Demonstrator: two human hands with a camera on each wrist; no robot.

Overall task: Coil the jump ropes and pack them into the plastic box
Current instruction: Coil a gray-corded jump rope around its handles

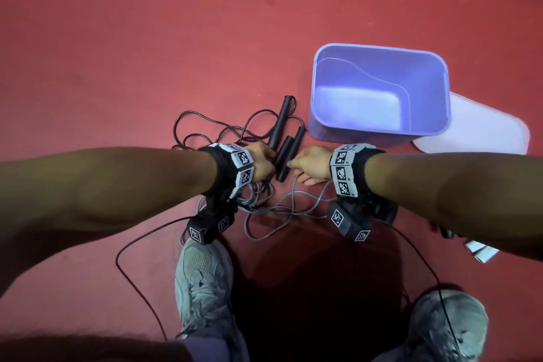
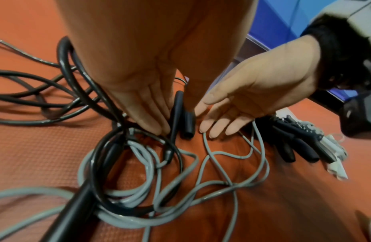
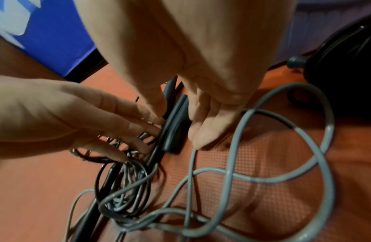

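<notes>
Overhead, black jump-rope handles [image 1: 283,153] lie on the red mat [image 1: 117,67] between the left hand [image 1: 262,162] and right hand [image 1: 311,162], beside the empty purple plastic box [image 1: 379,132]. Left wrist: both hands' straight fingers [image 2: 153,121] flank the handles above tangled grey rope [image 2: 139,193]. Right wrist: flat right fingers [image 3: 203,131] press beside them.

Lid [image 1: 484,129] perhaps half behind box [image 1: 379,129]

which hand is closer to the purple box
Right. The right hand reaches at the black handles just below the plastic box's near wall; the left hand lies beyond the handles, farther left.
</notes>
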